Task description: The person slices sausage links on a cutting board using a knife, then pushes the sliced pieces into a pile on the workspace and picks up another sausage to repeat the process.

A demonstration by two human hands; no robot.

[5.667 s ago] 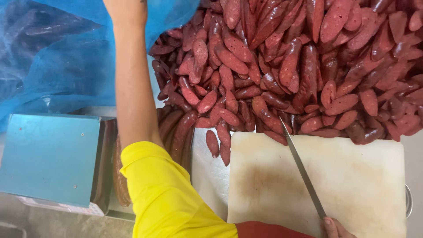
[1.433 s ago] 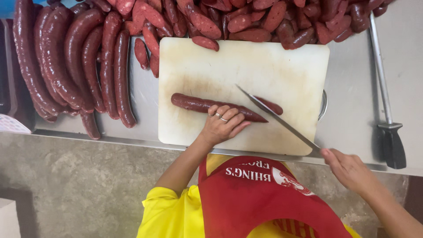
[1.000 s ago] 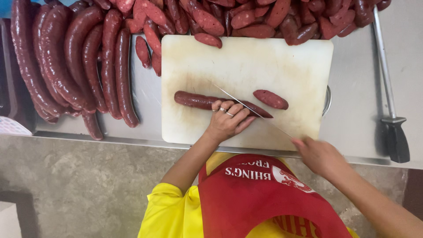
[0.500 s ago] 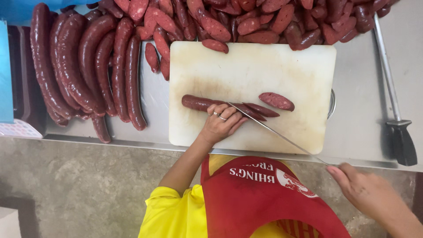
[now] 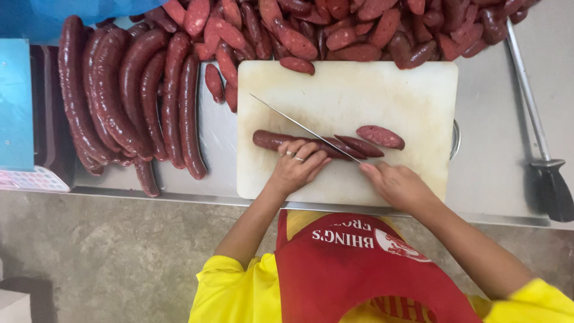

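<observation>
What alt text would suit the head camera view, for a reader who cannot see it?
A left hand steadies a long red sausage on a white cutting board while the right hand slices it with a knife. Whole sausages and cut pieces lie around.

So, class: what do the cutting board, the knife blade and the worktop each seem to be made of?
Cutting board: probably plastic, matte white, stained and scored.
Knife blade: apparently steel, thin, pale and shiny.
Worktop: likely stainless steel, grey with a brushed sheen.
</observation>
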